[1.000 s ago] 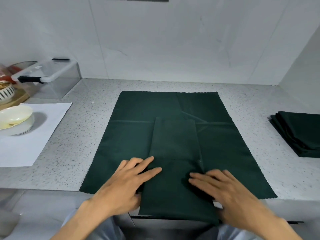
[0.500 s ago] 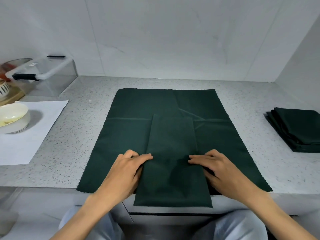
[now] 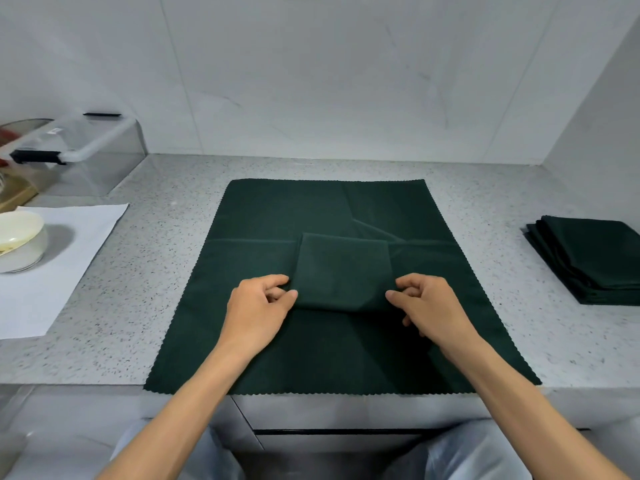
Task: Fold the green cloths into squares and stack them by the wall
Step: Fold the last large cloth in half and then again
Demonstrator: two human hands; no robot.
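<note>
A small folded green cloth [image 3: 343,270] lies as a near-square on top of a large green cloth [image 3: 263,220] that is spread flat on the counter. My left hand [image 3: 258,308] pinches the folded cloth's near left corner. My right hand [image 3: 431,306] pinches its near right corner. Both hands grip the doubled near edge. A stack of folded green cloths [image 3: 588,258] sits at the right, close to the side wall.
The speckled grey counter [image 3: 166,258] ends at a front edge just below the spread cloth. On the left lie a white sheet [image 3: 59,268], a cream bowl [image 3: 19,239] and a clear plastic box [image 3: 79,157]. The back wall is tiled white.
The long folded strip hung over the counter's front edge. Both hands have brought its near end up and away from me, folding it in half into a near-square.
</note>
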